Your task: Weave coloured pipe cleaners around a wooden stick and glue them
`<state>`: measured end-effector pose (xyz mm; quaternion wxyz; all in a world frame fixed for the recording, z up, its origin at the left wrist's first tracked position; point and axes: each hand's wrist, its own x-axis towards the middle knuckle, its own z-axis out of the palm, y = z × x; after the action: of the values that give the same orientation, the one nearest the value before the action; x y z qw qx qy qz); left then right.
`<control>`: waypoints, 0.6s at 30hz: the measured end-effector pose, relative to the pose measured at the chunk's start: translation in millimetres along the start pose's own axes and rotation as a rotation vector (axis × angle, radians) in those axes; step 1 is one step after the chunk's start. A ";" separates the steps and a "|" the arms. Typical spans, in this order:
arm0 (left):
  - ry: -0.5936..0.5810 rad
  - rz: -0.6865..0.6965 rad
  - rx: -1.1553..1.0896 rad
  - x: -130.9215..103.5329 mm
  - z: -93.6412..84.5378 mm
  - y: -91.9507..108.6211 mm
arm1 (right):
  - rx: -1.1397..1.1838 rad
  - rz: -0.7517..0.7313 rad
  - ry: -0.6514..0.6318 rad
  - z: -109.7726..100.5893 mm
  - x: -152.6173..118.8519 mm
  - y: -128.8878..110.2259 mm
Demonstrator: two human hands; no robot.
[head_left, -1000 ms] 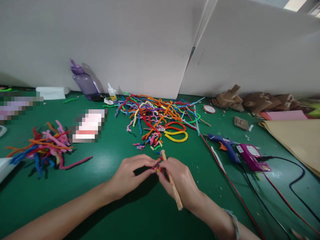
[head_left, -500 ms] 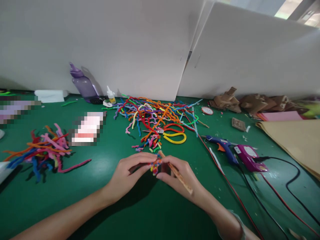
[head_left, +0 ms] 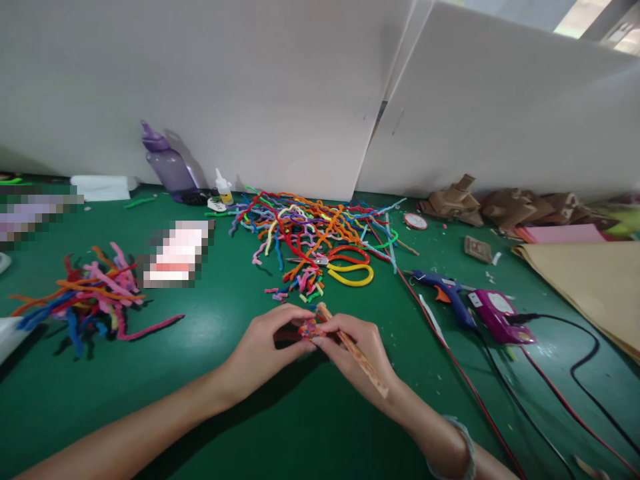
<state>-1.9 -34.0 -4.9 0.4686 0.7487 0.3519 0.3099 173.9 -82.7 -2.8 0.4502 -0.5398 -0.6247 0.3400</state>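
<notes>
From where I stand, the scissors lie on the green counter, and just on the near side of them the person's hands meet. The left hand pinches a small multicoloured bundle at its fingertips; the right hand grips it from the other side, with a wooden stick lying across that hand.

Short pipe-cleaner clippings crowd the scissors' near side, between them and the hands, and a tangled heap of long pipe cleaners presses against their far side, some strands by the blades. Well left of the scissors sits a looser pile of pipe cleaners. To their right are a blue glue gun and a magenta box, cords trailing nearby.

Beyond the scissors, to the left, a translucent purple water bottle stands near a small white dropper bottle with a yellow label; I can't make out what either contains.
</notes>
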 end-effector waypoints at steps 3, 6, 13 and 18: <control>-0.032 -0.004 -0.032 0.3 0.0 -0.7 | 0.069 0.127 -0.007 -0.2 0.3 -1.1; -0.049 0.050 -0.054 1.4 -4.0 -0.8 | 0.117 0.194 -0.043 -2.1 2.6 1.1; 0.081 0.217 0.282 -2.6 -5.2 2.6 | -0.163 -0.249 -0.116 -5.7 3.5 10.2; 0.052 0.108 0.204 -5.9 -3.1 7.4 | -0.107 -0.191 -0.049 -4.8 0.5 6.9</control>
<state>-6.0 -39.6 2.3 0.3633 0.8021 0.3528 0.3165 180.9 -81.2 -7.3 0.4358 -0.4927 -0.7013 0.2747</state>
